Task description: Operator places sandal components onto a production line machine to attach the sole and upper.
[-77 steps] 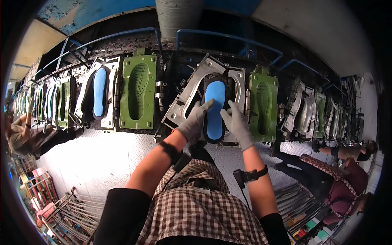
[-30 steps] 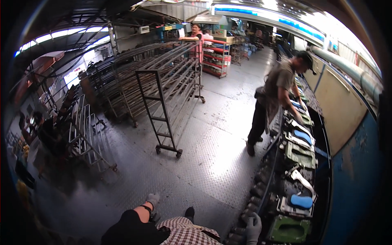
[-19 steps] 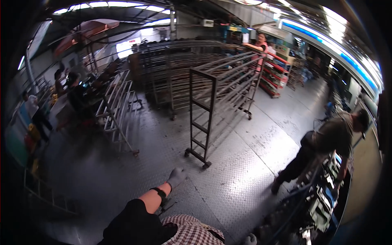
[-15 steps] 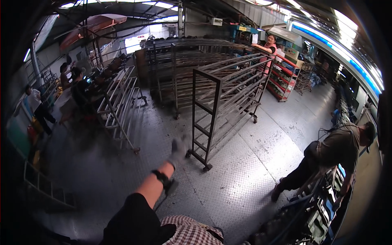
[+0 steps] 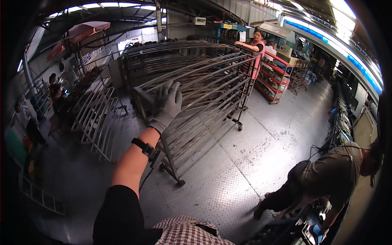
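My left hand (image 5: pixel 166 107), in a grey glove, reaches up against the near end of a wheeled metal rack (image 5: pixel 173 157). Its fingers are stretched out and point upward. Whether the palm presses on the rack's end frame, I cannot tell. The rack has long, thin bars running away from me to the right, and castors under its legs. A black band with a small device (image 5: pixel 146 149) is strapped round my left wrist. My right hand is out of the picture.
Behind stand more barred racks (image 5: pixel 143 53), with a pale rack (image 5: pixel 96 122) at left. A person in a pink apron (image 5: pixel 257 47) stands at the rack's far end, beside a red shelf cart (image 5: pixel 273 77). Another person (image 5: pixel 326 175) bends over a line of parts at right.
My left hand has risen from low beside the rack to its near end. That end has swung left and nearer. The view has shifted slightly, and the person at right has bent lower.
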